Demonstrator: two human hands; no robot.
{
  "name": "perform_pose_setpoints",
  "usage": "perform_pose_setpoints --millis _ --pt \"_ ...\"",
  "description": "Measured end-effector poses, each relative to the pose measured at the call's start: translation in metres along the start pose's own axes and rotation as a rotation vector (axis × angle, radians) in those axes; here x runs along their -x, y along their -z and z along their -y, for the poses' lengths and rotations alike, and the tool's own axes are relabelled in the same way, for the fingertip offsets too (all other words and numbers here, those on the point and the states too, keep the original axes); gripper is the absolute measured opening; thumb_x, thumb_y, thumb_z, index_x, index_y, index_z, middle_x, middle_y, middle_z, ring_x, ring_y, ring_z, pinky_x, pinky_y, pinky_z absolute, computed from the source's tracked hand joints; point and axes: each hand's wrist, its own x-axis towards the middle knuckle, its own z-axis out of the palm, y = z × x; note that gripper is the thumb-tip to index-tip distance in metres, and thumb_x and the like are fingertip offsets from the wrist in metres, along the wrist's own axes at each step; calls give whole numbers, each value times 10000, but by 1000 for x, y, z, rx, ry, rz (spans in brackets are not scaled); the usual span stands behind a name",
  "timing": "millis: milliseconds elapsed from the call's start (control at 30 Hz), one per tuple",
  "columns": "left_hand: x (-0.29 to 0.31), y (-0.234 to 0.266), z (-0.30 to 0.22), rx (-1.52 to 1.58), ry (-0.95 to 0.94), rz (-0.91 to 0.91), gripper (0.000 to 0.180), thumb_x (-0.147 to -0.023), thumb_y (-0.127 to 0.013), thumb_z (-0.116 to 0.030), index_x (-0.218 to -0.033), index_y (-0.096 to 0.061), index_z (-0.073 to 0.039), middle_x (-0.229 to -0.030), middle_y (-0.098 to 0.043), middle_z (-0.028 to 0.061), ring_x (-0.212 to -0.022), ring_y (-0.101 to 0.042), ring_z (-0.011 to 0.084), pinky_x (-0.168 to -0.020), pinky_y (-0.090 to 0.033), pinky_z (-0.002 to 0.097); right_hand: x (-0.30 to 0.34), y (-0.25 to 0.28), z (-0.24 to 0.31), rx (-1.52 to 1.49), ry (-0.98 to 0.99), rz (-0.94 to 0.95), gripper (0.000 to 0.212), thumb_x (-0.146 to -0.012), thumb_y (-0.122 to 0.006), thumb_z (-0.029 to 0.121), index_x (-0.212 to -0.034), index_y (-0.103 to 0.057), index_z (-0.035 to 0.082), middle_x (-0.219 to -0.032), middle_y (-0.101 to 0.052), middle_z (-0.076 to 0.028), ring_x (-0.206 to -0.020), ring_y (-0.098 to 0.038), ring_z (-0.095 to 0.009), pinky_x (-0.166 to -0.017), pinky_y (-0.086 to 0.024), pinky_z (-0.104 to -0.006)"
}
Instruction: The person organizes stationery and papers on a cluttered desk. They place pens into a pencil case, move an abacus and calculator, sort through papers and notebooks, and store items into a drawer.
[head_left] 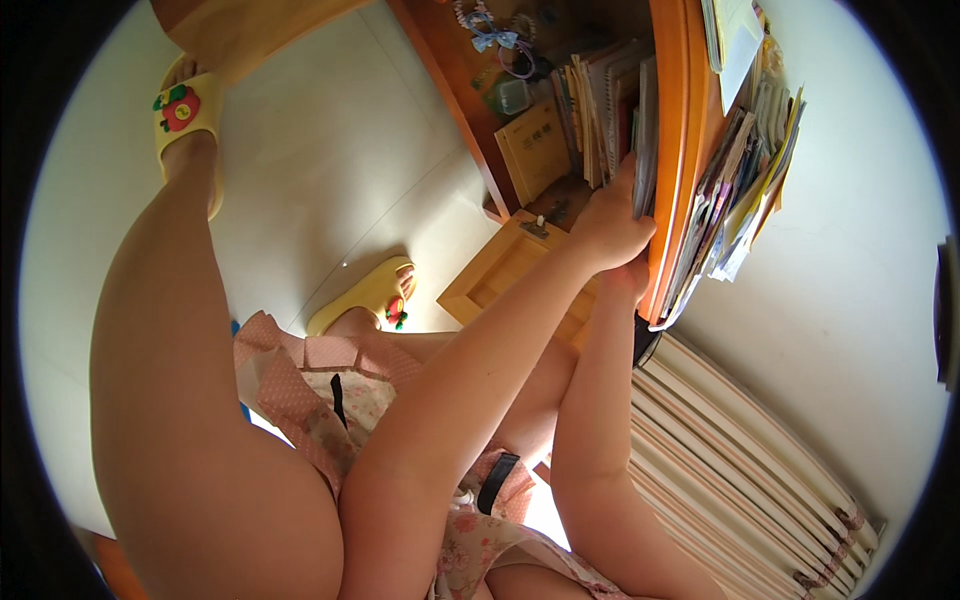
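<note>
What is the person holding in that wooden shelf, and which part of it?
The left hand grips upright books by their outer edges. The right hand sits underneath; its hold cannot be told.

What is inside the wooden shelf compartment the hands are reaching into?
Upright books and booklets fill the wooden shelf compartment. The left hand grips their edges. The right hand sits mostly hidden beneath it. The compartment's back is covered by the books.

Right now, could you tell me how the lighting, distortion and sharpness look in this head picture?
Head view: strong fisheye bend, black corners, the bookshelf edge curving; daylight is bright and washes out the wall and the floor; the near forearms are large and soft; the left hand on the books is fairly sharp; the right hand is mostly hidden.
</note>
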Motion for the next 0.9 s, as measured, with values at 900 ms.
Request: perform_pose_setpoints --millis 900 --pt "21 38 71 -100 241 111 498 -867 -598 -180 -1308 -431 -18 -1296 -513 159 -1211 -498 254 -987 -407 342 -110 -4 10 329 263 -58 318 -926 -465 249 -1131 -563 27 -1030 -625 -163 -918 -603 -303 -760 -518 -410"
